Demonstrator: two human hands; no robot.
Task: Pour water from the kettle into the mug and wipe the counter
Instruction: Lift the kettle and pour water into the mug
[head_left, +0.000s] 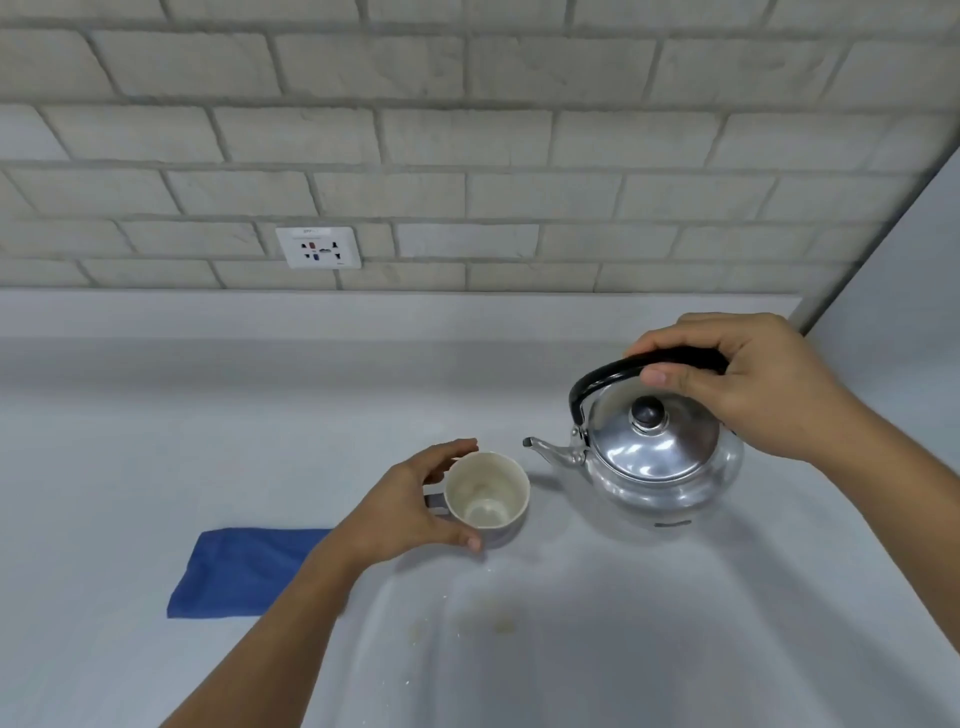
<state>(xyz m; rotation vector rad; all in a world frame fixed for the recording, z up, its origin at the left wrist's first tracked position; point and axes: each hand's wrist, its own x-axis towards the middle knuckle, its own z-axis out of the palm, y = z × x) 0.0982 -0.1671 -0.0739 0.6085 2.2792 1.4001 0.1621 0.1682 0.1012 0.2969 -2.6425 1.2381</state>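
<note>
A shiny steel kettle (657, 460) with a black handle and a black lid knob stands on the pale counter (156, 441), its spout pointing left. My right hand (748, 384) is wrapped around the top of the black handle. Just left of the spout sits a cream mug (488, 493), upright and looking empty. My left hand (410, 504) cups the mug's left side, fingers curled around its wall near the handle. A folded blue cloth (239, 571) lies flat on the counter to the left, partly under my left forearm.
A grey brick wall with a white socket plate (318, 247) rises behind the counter. A plain wall (904, 322) closes the right side close to the kettle. Faint stains and specks (498, 621) mark the counter in front of the mug.
</note>
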